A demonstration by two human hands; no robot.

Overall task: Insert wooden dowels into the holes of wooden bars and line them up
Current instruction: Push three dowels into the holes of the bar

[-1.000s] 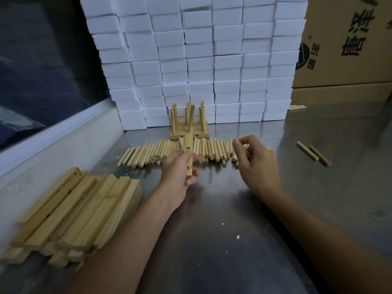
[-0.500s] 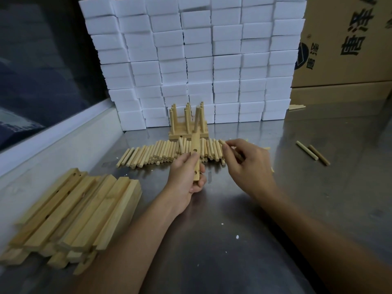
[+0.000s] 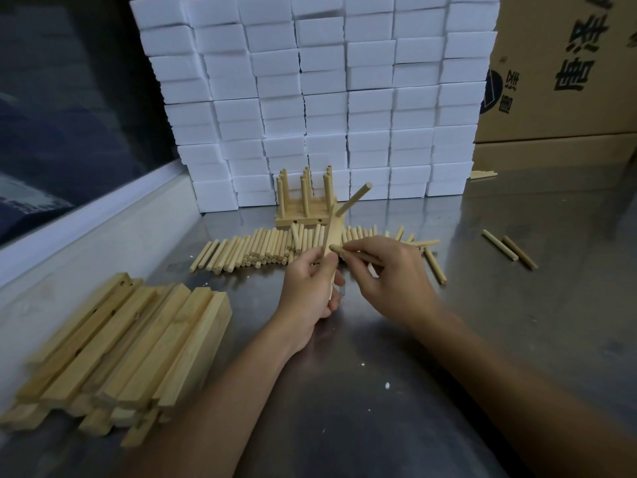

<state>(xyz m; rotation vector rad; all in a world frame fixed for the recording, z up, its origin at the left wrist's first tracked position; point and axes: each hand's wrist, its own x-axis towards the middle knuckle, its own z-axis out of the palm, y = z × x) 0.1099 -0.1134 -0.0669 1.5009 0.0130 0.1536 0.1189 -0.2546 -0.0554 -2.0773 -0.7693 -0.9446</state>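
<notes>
Head | bar (image 3: 331,236) near-upright in left hand (image 3: 312,288) | dowel (image 3: 353,199) angled up-right

A metal table (image 3: 517,305) with a dull, reflective top fills the foreground. At its far edge stands a wall of stacked white foam blocks (image 3: 327,98). Right of the blocks sit brown cardboard boxes (image 3: 568,81) printed with black characters. Left of the blocks, a pale ledge (image 3: 86,236) runs along the table under a dark window (image 3: 62,115). Light is dim.
</notes>
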